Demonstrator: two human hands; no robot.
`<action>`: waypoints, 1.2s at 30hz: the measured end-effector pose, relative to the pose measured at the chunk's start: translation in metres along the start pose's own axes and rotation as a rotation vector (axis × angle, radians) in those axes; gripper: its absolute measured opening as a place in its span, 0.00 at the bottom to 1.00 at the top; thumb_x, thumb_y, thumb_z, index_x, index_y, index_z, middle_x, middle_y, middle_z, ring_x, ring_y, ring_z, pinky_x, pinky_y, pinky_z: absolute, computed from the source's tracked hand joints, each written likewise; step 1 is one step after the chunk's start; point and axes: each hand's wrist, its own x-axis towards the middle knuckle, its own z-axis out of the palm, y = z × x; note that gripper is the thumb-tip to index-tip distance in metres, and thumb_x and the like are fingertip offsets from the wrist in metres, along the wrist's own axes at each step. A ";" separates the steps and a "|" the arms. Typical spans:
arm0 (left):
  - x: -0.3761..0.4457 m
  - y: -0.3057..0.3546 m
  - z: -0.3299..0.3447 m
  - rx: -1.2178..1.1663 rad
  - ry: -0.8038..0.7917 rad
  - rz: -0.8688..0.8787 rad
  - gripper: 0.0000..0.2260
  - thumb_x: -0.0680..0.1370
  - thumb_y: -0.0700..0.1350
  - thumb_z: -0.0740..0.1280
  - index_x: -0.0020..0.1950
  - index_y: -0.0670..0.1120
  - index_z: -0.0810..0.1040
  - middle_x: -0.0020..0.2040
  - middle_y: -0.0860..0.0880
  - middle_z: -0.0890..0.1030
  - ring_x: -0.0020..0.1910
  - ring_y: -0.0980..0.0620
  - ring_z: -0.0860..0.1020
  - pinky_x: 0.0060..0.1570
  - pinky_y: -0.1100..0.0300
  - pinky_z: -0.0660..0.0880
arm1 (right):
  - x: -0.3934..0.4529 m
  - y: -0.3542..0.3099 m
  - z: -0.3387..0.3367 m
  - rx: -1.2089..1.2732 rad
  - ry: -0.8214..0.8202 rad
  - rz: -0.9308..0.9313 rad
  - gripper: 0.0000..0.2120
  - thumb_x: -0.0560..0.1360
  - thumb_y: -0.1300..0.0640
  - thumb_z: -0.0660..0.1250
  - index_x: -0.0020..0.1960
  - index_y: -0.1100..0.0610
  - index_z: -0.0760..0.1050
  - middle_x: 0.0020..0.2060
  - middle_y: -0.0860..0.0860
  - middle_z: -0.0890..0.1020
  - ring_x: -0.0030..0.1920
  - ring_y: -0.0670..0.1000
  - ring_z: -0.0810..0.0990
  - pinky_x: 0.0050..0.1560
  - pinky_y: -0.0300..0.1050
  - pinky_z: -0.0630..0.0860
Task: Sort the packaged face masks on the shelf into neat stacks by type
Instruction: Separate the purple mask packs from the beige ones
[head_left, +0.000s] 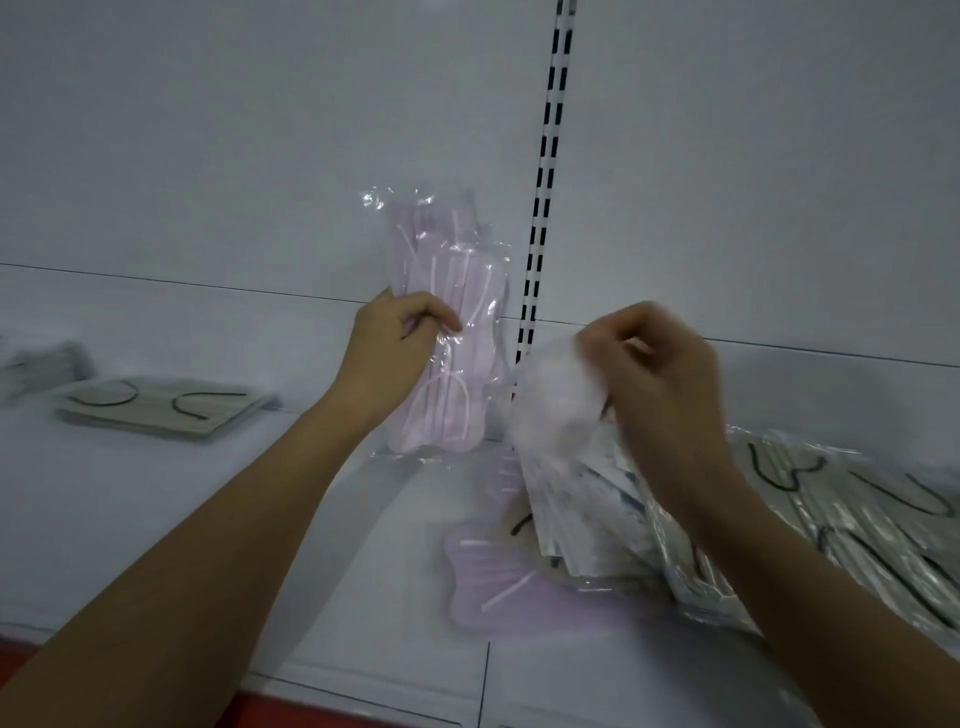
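Two small stacks can be seen at the far left of the shelf (156, 519): a blurred grey stack (44, 366) near the frame edge and, just beside it, a flat beige stack (161, 408) with dark ear loops, laid squarely. That part of the sorting is judged done. In the middle, a bundle of pink masks (457, 312) in clear wrappers is held upright against the back panel (260, 156), its lower end touching the shelf; the left hand (395, 358) is curled round its edge, thumb in front. No pink stack has yet been laid down, so this type is judged to be in hand. Below it, one more pink mask (498, 582) lies flat, partly under the heap. To the right, the right hand (660, 369) is pinched on a blurred white packet (558, 395) lifted from the unsorted heap (779, 530), where white, blue-printed and beige packets overlap at all angles. Most of the work is judged to remain there. The wrappers look glossy, thin and slippery.
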 end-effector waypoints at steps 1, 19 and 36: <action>-0.003 0.002 0.001 0.005 -0.009 -0.026 0.15 0.77 0.31 0.62 0.44 0.45 0.85 0.43 0.50 0.78 0.41 0.66 0.74 0.46 0.76 0.68 | 0.000 -0.007 -0.003 0.063 0.132 -0.084 0.08 0.77 0.67 0.65 0.40 0.60 0.74 0.32 0.48 0.76 0.31 0.44 0.73 0.31 0.35 0.70; -0.002 0.017 -0.005 -0.081 -0.081 0.009 0.16 0.81 0.41 0.67 0.68 0.50 0.73 0.61 0.50 0.79 0.57 0.56 0.79 0.57 0.61 0.78 | -0.018 0.016 0.017 -0.304 -0.794 -0.099 0.10 0.74 0.51 0.74 0.49 0.55 0.78 0.41 0.44 0.80 0.40 0.41 0.75 0.43 0.30 0.71; -0.008 -0.007 -0.020 0.069 0.160 0.301 0.13 0.78 0.35 0.67 0.55 0.52 0.80 0.57 0.48 0.80 0.55 0.57 0.77 0.56 0.72 0.71 | -0.012 0.003 0.005 -0.409 -0.879 0.002 0.14 0.71 0.48 0.76 0.55 0.46 0.81 0.48 0.35 0.80 0.46 0.35 0.77 0.45 0.26 0.69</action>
